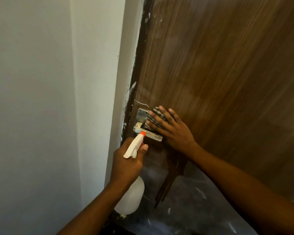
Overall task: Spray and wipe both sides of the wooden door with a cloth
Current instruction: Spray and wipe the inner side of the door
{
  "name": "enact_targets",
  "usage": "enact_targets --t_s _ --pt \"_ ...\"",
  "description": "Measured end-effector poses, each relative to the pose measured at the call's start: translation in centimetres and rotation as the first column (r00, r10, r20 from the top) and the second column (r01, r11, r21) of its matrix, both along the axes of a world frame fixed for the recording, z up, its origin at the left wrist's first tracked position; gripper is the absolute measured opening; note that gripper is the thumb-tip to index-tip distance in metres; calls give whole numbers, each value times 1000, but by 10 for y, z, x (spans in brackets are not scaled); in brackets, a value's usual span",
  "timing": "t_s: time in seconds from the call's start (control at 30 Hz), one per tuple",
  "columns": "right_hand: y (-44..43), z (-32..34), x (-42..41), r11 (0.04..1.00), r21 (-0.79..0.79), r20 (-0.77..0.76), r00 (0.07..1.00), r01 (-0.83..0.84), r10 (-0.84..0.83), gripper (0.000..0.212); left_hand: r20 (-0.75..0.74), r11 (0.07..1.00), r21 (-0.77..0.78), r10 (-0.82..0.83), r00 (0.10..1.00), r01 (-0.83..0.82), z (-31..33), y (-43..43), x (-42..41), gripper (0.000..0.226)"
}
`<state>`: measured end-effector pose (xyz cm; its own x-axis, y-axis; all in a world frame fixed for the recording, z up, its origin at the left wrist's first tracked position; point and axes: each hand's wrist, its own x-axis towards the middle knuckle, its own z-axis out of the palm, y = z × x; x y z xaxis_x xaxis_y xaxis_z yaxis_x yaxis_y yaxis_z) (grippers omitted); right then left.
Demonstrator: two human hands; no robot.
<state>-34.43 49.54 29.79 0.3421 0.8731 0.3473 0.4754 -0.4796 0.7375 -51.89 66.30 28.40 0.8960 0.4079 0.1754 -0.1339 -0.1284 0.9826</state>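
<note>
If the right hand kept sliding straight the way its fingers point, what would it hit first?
The right hand, flat on the striped cloth against the wooden door, points up-left toward the door's edge. It would probably meet the metal handle plate first; its fingertips already look almost there.

Door, cloth and spray bottle at the handle

Brown grained door [219, 68] stands upright; striped cloth [155, 116] lies flat under the right hand; white bottle [131, 195], orange-tipped, sits in the left.

We see the cloth [155, 116] only as a striped patch past the fingers of the right hand [171, 128]; the rest lies under the palm. The left hand [126, 164] covers the spray bottle [131, 197] neck, and the door [219, 73] runs past the top and right edges
</note>
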Motion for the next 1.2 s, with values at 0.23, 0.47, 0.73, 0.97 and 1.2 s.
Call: enact_targets --t_s 0.23,0.47,0.73,0.97,1.2 --pt "-3 56 1 1000 5 48 999 -20 20 60 -7 1000 -6 30 1000 -30 16 9 11 33" --pt "92 83 13 989 -142 -26 999 42 -46 66 -31 995 -2 96 995 -96 43 20 24 44" --pt "44 84 5 989 -147 -52 999 5 -13 67 -16 993 31 115 993 -114 51 31 22 31" --pt "56 103 5 961 -276 -53 998 12 -27 68 -4 992 9 126 992 -126 47 31 11 32" --pt "135 113 16 787 -613 -77 996 -73 32 39 -18 983 4 181 983 -181 47 40 15 31"
